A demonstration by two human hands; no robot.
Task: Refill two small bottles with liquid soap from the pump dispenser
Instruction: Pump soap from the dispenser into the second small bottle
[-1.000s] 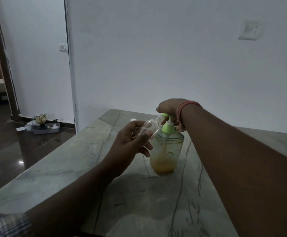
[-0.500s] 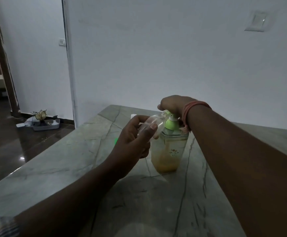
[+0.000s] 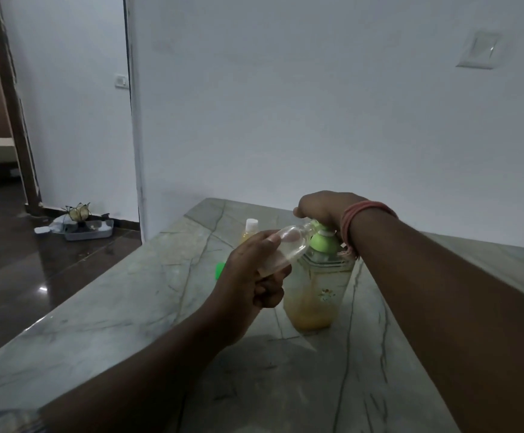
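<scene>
A pump dispenser (image 3: 315,285) with a green top and orange soap low in its clear body stands on a grey marble table (image 3: 98,323). The right hand (image 3: 320,207) rests curled on its pump head. Just left of the dispenser, the left hand (image 3: 251,276) grips a clear small bottle (image 3: 288,245), tilted with its mouth at the spout. Behind the dispenser to the left stands a second small bottle (image 3: 249,229) with a white cap. A green cap (image 3: 220,270) lies farther left.

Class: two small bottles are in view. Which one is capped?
The small bottle standing on the table, far side: white cap on, orange liquid inside. The clear bottle held by the left hand is tilted at the pump.
</scene>
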